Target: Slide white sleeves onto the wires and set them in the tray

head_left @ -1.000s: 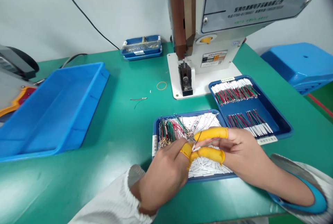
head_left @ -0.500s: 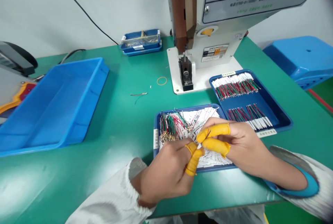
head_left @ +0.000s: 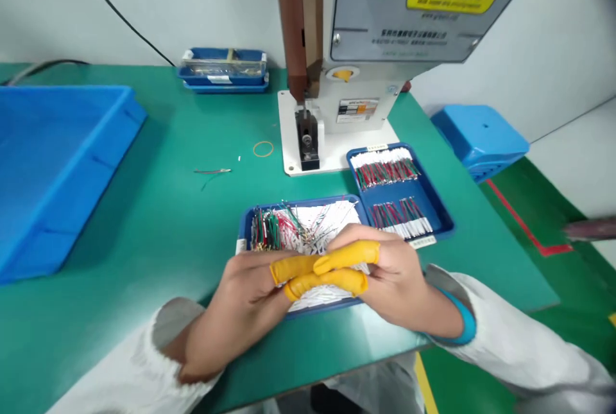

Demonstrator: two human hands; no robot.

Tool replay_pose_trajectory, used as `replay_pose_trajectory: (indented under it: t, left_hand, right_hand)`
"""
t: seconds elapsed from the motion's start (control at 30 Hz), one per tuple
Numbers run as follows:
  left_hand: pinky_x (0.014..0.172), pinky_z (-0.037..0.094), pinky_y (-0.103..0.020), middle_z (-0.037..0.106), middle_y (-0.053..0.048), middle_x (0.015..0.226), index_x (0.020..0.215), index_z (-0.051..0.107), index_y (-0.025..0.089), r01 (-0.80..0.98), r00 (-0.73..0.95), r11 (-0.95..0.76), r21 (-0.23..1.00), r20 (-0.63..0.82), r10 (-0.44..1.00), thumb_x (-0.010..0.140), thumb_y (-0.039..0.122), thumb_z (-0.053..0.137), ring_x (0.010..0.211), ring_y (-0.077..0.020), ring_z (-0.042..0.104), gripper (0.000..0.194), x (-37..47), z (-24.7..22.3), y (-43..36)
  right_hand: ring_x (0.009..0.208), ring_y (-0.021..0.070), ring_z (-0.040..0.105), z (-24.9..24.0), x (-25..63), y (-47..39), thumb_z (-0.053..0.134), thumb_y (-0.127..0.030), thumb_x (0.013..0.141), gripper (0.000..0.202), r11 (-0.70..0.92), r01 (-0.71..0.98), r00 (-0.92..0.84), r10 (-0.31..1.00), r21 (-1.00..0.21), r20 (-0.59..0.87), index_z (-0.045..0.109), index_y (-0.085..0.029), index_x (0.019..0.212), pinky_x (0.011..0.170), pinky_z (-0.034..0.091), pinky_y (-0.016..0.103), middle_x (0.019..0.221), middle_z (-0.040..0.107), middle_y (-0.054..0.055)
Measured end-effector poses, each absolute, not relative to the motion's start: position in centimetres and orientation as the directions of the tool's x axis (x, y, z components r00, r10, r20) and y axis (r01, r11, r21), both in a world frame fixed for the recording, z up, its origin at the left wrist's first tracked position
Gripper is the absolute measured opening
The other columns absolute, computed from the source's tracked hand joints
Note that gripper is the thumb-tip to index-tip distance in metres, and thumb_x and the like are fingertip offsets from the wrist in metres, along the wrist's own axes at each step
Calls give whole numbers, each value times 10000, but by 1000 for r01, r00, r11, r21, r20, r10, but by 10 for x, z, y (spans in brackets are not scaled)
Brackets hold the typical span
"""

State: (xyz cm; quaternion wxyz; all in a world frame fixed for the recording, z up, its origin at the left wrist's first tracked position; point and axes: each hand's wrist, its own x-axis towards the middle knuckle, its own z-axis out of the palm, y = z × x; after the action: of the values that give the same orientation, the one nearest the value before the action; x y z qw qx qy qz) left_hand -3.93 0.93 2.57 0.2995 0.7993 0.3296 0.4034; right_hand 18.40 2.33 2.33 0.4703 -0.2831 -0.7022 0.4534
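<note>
While the left hand (head_left: 245, 305) and the right hand (head_left: 397, 273) met over the nearer blue tray (head_left: 308, 311), near the counter's (head_left: 158, 221) front edge, their yellow-covered fingers (head_left: 349, 257) were pressed together, anything between them hidden. Coloured wires (head_left: 272, 230) lay beyond the left fingers, in the tray's far left corner; white sleeves (head_left: 332, 296) lay beneath both hands.
</note>
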Motion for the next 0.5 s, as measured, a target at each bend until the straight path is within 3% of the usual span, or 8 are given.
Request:
replay_pose_trajectory:
  t: [0.13, 0.23, 0.33, 0.4, 0.5]
  left_hand:
    - [645, 572, -164, 782, 6, 841, 1092, 770, 242, 254, 428, -613, 748, 481, 765, 927, 143, 692, 685, -108, 728, 207, -28, 28, 8]
    - [728, 605, -166, 810, -2, 952, 1102, 789, 247, 302, 335, -584, 754, 489, 805, 896, 183, 752, 786, -125, 772, 218, -16, 29, 6]
    - [795, 623, -198, 812, -16, 1008, 1089, 802, 247, 378, 198, -456, 806, 411, 890, 887, 225, 767, 869, -158, 786, 206, -14, 33, -8]
    - [728, 619, -191, 812, -14, 914, 1046, 805, 239, 300, 170, -348, 888, 309, 936, 920, 248, 722, 792, -146, 777, 151, -19, 35, -32]
    - [637, 608, -203, 774, -27, 739, 1003, 790, 197, 12, 383, -162, 987, 145, 912, 988, 323, 606, 625, -131, 724, 224, -31, 23, -88]
  right_hand:
    - [777, 170, 715, 32, 184, 16, 792, -215, 873, 158, 417, -32, -309, 860, -909, 405, 822, -274, 1016, 691, 611, 308, 923, 787, 40]
    - [783, 169, 721, 48, 201, 13, 802, -212, 862, 101, 404, -14, -227, 890, -915, 396, 829, -271, 939, 697, 609, 298, 887, 789, 29]
    - [848, 186, 729, 63, 245, 22, 755, -259, 910, 57, 370, 208, -108, 929, -905, 354, 810, -245, 907, 771, 613, 325, 929, 782, 42]
    - [872, 204, 746, 65, 280, 35, 754, -367, 903, 188, 328, 473, -10, 930, -817, 368, 792, -222, 1016, 795, 628, 344, 1028, 786, 62]
    - [921, 245, 762, 55, 323, 54, 705, -389, 925, 378, 276, 612, -4, 938, -741, 347, 739, -139, 1207, 846, 627, 389, 1096, 784, 126]
